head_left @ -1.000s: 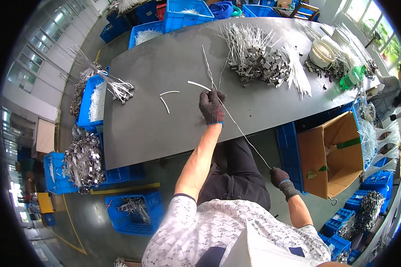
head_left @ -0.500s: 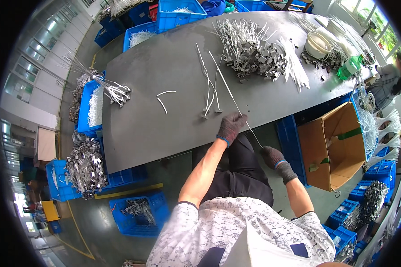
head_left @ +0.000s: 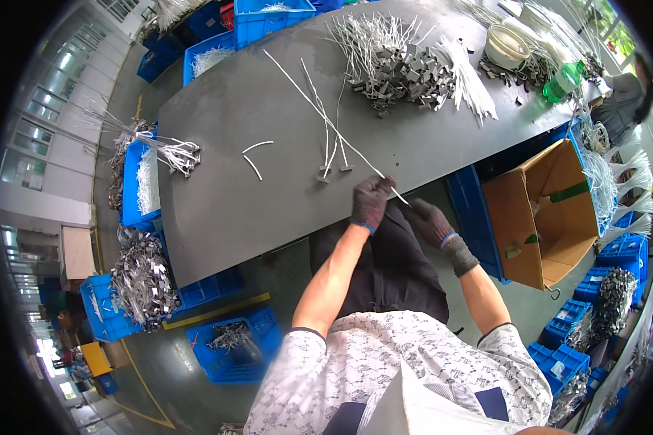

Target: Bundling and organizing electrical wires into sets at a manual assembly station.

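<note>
The left hand (head_left: 371, 201), in a dark knitted glove, is clamped on a long white strand (head_left: 294, 82) over the near edge of the grey table (head_left: 218, 217); the right hand (head_left: 429, 222), gloved alike, sits just beside it at four o'clock, fingers drawn together near the strand's lower tip, though I cannot tell whether they grip it. From the left fist the strand runs out toward eleven o'clock across the tabletop, its short lower end poking out toward four. At ten o'clock from that fist, two clip-ended strands (head_left: 323, 178) lie on the table, crossed by the long one, their grey clips toward the person. Farther along, between nine and ten, rest two short white pieces (head_left: 252, 168). Between twelve and one spreads a heap of grey clips (head_left: 413, 81) with pale strands fanning out behind, and at one o'clock, touching it, a bundle of white strands (head_left: 468, 87). An open cardboard box (head_left: 515, 217) stands off the table at three o'clock. Well apart, a blue crate (head_left: 228, 366) sits on the floor between seven and eight, a white bucket (head_left: 506, 49) stands between one and two, and a green bottle (head_left: 563, 81) lies at two; beyond the bottle is another person (head_left: 620, 98), partly cut off by the dark rim
</note>
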`<state>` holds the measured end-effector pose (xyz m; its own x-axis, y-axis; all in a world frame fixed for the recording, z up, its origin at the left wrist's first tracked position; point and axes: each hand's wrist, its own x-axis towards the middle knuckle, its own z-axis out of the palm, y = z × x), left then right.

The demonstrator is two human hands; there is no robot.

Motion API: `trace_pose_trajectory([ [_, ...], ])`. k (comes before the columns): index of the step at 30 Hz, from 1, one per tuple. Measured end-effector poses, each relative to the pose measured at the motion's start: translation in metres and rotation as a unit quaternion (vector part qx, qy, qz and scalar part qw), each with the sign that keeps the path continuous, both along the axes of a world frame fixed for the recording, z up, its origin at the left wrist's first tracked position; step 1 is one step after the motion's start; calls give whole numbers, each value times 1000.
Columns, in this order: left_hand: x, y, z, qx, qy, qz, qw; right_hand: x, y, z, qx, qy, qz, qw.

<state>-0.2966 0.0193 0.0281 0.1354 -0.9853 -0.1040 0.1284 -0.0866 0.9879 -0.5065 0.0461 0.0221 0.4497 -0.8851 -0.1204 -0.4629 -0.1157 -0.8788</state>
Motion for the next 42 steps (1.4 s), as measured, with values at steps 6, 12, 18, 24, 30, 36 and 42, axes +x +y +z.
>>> trace_pose_trajectory([
  [6, -15, 10, 14, 12, -46, 0, 999, 37, -32, 36, -8, -117, -110, 987],
  [12, 10, -19, 14, 106, -19, -72, 992, 51, -81, -34, -205, -132, -62, 968],
  [18, 78, -53, 18, 161, 45, -55, 984, 39, -162, 31, -123, 86, -274, 950],
  [24, 168, -87, -25, 111, -330, 5, 937, 14, -293, -8, -80, 217, -331, 915],
  [30, 278, -138, -41, 220, -502, 219, 807, 10, -328, -45, 96, -110, -326, 934],
  [36, 314, -193, -26, 386, -510, 217, 738, 1, -278, -33, -11, 25, -296, 955],
  [42, 324, -218, -58, 385, -465, 183, 776, -44, -138, -43, 257, -121, -213, 935],
])
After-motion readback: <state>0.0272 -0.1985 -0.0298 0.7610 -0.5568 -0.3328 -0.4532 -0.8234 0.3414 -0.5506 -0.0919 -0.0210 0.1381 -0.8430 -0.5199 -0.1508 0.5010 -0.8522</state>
